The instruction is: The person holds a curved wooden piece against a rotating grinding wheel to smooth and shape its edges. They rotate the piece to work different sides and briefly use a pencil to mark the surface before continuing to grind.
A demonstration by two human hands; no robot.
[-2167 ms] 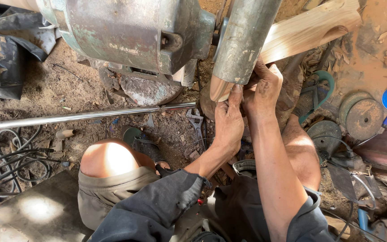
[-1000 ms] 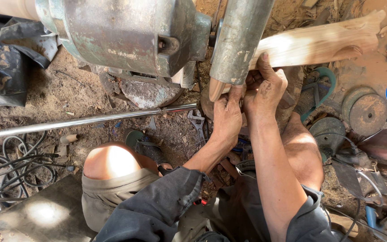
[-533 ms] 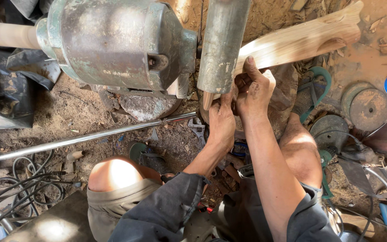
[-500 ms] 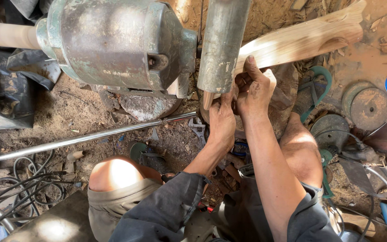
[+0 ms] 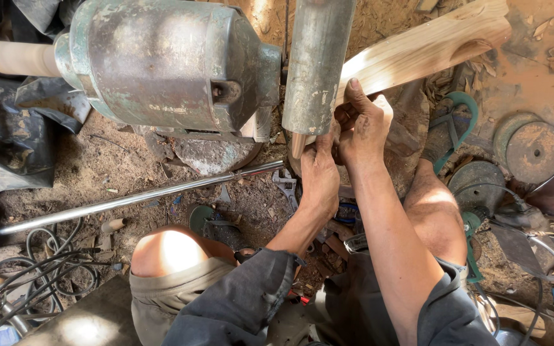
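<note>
A: What's the biggest thing here?

B: The grey motor housing (image 5: 168, 67), a heavy rounded metal body stained green. A pale wooden spindle end (image 5: 17, 57) sticks out of its left side.

A: And just right of the housing?

B: A grey metal drum (image 5: 317, 64) standing close beside it. Passing behind the drum and running up to the right, away from the housing, is a long pale wooden piece (image 5: 428, 48), curved and freshly cut.

A: Where is the near end of that wood?

B: It shows just below the drum's lower edge, to the lower right of the housing, and both hands meet there.

A: How are the hands set?

B: The left hand (image 5: 320, 179) is closed on the wood's near end, fingers curled up against it under the drum. The right hand (image 5: 363, 125) is wrapped over the wood just right of the drum, thumb lying up along the surface.

A: Anything below the housing?

B: A shiny steel rod (image 5: 142, 198) lies slanted across the dirt beneath it. Black cables (image 5: 33, 269) coil down to the left, and rusty round discs (image 5: 533, 150) lie far to the right. A small wrench (image 5: 286, 186) rests on the ground by the rod's right end.
</note>
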